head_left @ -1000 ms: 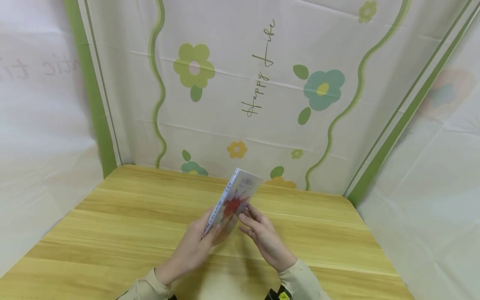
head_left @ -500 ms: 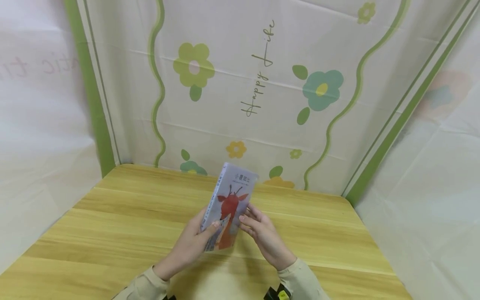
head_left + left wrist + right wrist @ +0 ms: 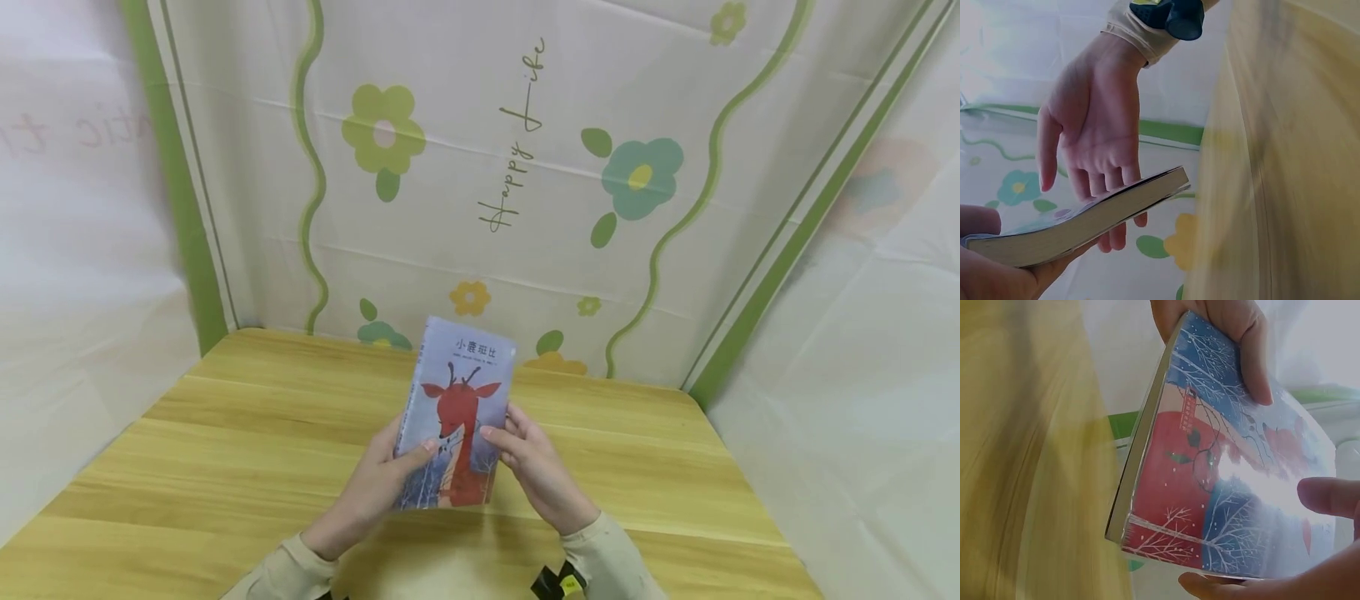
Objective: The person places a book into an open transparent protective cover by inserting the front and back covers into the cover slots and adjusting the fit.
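Note:
A paperback book (image 3: 465, 358) with a red deer on a blue-violet cover is held tilted above the table, cover facing me. My left hand (image 3: 371, 483) grips its spine side, thumb across the front. On the other side, my right hand (image 3: 546, 477) has its thumb over the cover's edge and its fingers behind. The left wrist view shows the right hand (image 3: 1100, 122) with fairly straight fingers passing behind the book (image 3: 1091, 219), the thumb apart from the cover. In the right wrist view, the left thumb presses the snowy-tree cover (image 3: 1179, 456).
A wood-grain table (image 3: 225, 467) lies beneath the hands. Behind it hangs a white cloth (image 3: 450, 50) with flowers and green wavy lines, and more pale cloth (image 3: 862, 400) stands at both sides. A dark device (image 3: 555, 582) sits at the right wrist.
The left hand has turned the book from a nearly edge-on slant to face me, bringing its right edge between the right hand's thumb and fingers. The right hand has barely moved.

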Tool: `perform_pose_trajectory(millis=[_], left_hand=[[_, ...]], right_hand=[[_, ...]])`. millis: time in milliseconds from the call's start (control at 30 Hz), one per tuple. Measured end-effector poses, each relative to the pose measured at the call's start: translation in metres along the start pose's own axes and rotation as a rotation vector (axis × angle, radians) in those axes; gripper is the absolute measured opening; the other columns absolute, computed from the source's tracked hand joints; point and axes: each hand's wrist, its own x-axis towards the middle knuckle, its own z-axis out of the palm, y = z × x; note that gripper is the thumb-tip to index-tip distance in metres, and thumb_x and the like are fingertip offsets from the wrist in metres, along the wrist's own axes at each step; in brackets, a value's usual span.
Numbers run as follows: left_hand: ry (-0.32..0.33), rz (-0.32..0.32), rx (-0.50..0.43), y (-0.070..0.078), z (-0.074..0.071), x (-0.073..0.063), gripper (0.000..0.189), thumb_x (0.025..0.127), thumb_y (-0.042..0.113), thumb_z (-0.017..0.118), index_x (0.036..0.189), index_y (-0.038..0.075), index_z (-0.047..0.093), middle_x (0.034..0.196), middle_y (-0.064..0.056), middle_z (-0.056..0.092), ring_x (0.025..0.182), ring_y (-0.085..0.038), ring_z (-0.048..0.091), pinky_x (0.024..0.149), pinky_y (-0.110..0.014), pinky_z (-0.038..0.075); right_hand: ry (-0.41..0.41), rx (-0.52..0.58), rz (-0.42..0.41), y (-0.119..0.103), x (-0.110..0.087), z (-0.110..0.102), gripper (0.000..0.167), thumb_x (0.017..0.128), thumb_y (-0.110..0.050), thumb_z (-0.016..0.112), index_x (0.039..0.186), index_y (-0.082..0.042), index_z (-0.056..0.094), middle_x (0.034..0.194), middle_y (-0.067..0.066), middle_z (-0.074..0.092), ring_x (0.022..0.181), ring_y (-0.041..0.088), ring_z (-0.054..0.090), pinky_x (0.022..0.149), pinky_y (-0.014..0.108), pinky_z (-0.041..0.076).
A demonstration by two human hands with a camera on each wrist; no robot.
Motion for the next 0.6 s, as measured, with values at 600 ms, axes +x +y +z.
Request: perform_pose_trajectory(millis=[600], left_hand=[[0.039, -0.12, -0.231, 0.0053, 0.0028, -0.0013, 0.047, 0.102, 0.012, 0.051, 0.144, -0.001, 0.034, 0.114, -0.021, 0.06, 0.092, -0.029, 0.066, 0.076, -0.042, 0.058]], right_hand=[[0.086, 0.007, 0.056, -0.0075, -0.0011, -0.0019, 0.057, 0.091, -0.011, 0.067, 0.138, 0.005, 0.04, 0.121, 0.017, 0.06, 0.109, 0.027, 0.059, 0.098, 0.041, 0.044]])
